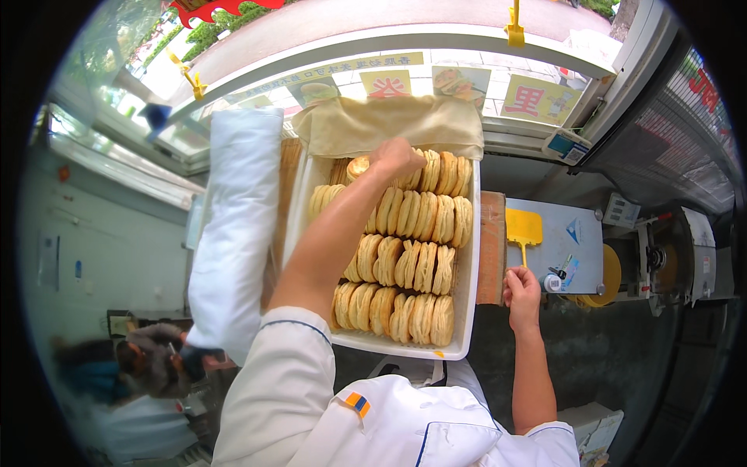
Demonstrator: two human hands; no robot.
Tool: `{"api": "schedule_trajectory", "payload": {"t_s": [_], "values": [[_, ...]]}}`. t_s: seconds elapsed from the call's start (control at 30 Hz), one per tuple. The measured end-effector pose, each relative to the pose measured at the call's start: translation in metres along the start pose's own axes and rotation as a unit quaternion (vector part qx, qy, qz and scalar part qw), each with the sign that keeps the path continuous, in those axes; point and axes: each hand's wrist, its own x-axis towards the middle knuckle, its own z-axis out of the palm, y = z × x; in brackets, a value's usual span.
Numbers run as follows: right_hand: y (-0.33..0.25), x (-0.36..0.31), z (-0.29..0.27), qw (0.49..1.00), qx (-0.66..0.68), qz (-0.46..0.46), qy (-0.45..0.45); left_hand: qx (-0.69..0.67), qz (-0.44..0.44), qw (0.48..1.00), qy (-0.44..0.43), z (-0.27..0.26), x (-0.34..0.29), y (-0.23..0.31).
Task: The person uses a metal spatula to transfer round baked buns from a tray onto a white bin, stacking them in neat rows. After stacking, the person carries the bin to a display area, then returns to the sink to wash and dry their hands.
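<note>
A person in a white jacket leans over a white tray (467, 311) packed with rows of golden flatbreads (405, 265) standing on edge. The left hand (395, 158) reaches to the far end of the tray, fingers curled closed around one flatbread (358, 166) at the back row, just under a folded tan cloth (389, 124). The right hand (523, 289) rests on the counter edge beside the tray, fingers loosely bent, holding nothing I can make out (a yellow scraper (524, 229) lies just beyond it). The breads look light, flaky and easily crumbled, best pinched gently by the rim. They sit tightly packed, so there is little room between rows; the tray walls hem them in. A white roll (237, 226) lies to the left.
</note>
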Motion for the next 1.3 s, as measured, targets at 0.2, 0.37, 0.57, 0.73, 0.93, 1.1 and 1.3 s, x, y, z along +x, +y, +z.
{"api": "schedule_trajectory", "payload": {"t_s": [0.2, 0.37, 0.57, 0.73, 0.93, 1.1, 1.3], "values": [[0.003, 0.002, -0.004, 1.000, 0.006, -0.001, 0.005, -0.140, 0.032, 0.990, -0.013, -0.010, 0.016, -0.027], [0.000, 0.001, -0.006, 1.000, 0.005, -0.007, 0.013, -0.156, 0.005, 0.988, 0.021, -0.043, 0.017, -0.075], [-0.003, 0.000, -0.011, 1.000, 0.000, -0.006, 0.024, -0.099, -0.149, 0.982, -0.054, -0.045, 0.020, -0.132], [-0.002, 0.001, -0.013, 0.999, -0.001, -0.010, 0.031, -0.258, -0.220, 0.935, -0.108, -0.031, 0.028, -0.147], [0.002, 0.003, -0.010, 1.000, -0.002, -0.008, 0.028, -0.297, -0.192, 0.927, -0.127, -0.033, 0.040, -0.145], [0.005, 0.005, -0.004, 1.000, 0.012, -0.001, 0.013, -0.273, -0.159, 0.944, -0.092, -0.033, 0.039, -0.127], [0.006, 0.005, -0.004, 1.000, 0.009, -0.003, 0.021, -0.105, -0.038, 0.992, -0.052, -0.039, 0.032, -0.101]]}}
